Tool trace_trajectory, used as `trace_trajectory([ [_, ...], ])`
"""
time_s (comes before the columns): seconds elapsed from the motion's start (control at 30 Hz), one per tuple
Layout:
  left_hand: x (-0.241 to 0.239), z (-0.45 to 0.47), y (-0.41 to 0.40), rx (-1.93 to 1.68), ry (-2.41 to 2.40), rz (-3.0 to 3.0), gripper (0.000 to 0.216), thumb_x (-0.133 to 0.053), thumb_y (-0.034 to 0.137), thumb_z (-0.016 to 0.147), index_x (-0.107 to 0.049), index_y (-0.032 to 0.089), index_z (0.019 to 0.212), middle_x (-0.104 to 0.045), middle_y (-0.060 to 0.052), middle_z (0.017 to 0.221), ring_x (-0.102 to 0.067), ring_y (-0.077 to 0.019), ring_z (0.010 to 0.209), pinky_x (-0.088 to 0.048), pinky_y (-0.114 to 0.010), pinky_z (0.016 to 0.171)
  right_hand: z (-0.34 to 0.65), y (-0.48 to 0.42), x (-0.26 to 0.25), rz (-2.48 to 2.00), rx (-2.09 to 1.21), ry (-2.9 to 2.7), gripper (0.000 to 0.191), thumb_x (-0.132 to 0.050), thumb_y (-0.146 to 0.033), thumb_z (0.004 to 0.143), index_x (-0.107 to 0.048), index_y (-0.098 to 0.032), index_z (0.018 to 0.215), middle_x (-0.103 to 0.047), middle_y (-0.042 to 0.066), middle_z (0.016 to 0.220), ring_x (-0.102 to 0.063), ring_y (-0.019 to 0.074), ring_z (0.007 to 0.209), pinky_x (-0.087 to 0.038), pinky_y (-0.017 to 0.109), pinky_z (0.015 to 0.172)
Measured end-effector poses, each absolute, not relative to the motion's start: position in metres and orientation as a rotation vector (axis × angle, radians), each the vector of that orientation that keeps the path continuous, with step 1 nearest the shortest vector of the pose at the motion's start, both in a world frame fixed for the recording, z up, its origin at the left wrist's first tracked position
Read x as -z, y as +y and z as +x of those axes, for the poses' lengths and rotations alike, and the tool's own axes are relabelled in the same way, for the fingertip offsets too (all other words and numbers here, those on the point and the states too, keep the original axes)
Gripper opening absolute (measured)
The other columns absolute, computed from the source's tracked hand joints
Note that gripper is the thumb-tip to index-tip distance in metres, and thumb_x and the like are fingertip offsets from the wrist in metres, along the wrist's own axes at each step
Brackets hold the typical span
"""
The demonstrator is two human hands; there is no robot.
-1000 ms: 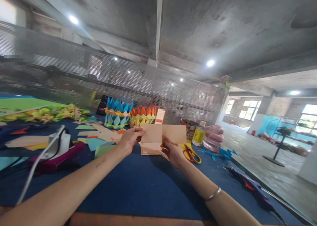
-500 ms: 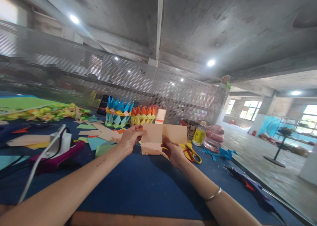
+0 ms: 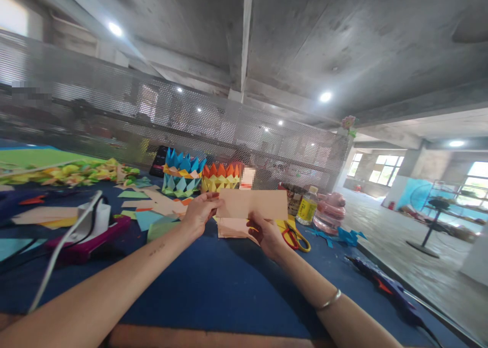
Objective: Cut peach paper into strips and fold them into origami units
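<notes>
A tan sheet of paper (image 3: pixel 269 203) is held up above the blue table top, its broad face towards me. At its left edge my left hand (image 3: pixel 200 213) pinches it between thumb and fingers. My right hand (image 3: pixel 267 232) has its thumb against the sheet's lower middle, with the other fingers curled beneath. Just below the sheet lies a stack of similar tan paper (image 3: pixel 233 228), partly covered by the raised sheet and my right hand. Red and yellow scissors (image 3: pixel 296 238) rest to the right of my right hand.
Folded-paper rings in blue (image 3: pixel 182 171) and orange-yellow (image 3: pixel 221 178) stand behind. Left are loose paper scraps (image 3: pixel 152 206) and a purple power strip (image 3: pixel 91 239) with a white cable. Right are a yellow-labelled bottle (image 3: pixel 307 207), a pink container (image 3: pixel 330 213) and a dark-blue glue gun (image 3: pixel 392 287).
The sheet's face, which showed a vertical crease and a darker right half, now looks flatter and evenly lit. Both hands stay almost in place.
</notes>
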State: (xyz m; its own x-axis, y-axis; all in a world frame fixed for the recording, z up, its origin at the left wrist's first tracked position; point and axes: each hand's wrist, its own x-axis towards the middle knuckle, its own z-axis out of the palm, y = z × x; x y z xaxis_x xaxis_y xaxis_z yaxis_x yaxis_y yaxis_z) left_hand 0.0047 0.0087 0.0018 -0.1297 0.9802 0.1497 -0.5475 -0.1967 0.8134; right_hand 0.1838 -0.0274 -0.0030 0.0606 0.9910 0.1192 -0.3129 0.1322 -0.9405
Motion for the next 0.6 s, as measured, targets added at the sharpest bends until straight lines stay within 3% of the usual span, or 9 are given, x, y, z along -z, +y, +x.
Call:
trace_trajectory([
  [0.17, -0.0018, 0.0043, 0.0086, -1.669, 0.749, 0.914, 0.038, -0.075, 0.015, 0.044, -0.058, 0.015, 0.077, -0.065, 0.001, 0.062, -0.062, -0.0130, 0.058, -0.046, -0.024, 0.057, 0.1801, -0.0314, 0.0002, -0.920, -1.232, -1.039, 0.030, -0.077, -0.037, 0.054, -0.064, -0.013, 0.066, -0.061, 0.002, 0.063, -0.054, 0.0088, 0.056, -0.042, 0.019, 0.049],
  [0.6, -0.0054, 0.0084, -0.0009, -1.701, 0.755, 0.939, 0.042, -0.077, 0.017, 0.040, -0.059, 0.014, 0.078, -0.062, 0.001, 0.066, -0.058, -0.0104, 0.058, -0.043, -0.021, 0.055, 0.1781, -0.0329, 0.0012, -0.938, -1.188, -1.081, 0.027, -0.078, -0.033, 0.053, -0.067, -0.012, 0.066, -0.061, 0.003, 0.062, -0.050, 0.0071, 0.053, -0.039, 0.017, 0.048],
])
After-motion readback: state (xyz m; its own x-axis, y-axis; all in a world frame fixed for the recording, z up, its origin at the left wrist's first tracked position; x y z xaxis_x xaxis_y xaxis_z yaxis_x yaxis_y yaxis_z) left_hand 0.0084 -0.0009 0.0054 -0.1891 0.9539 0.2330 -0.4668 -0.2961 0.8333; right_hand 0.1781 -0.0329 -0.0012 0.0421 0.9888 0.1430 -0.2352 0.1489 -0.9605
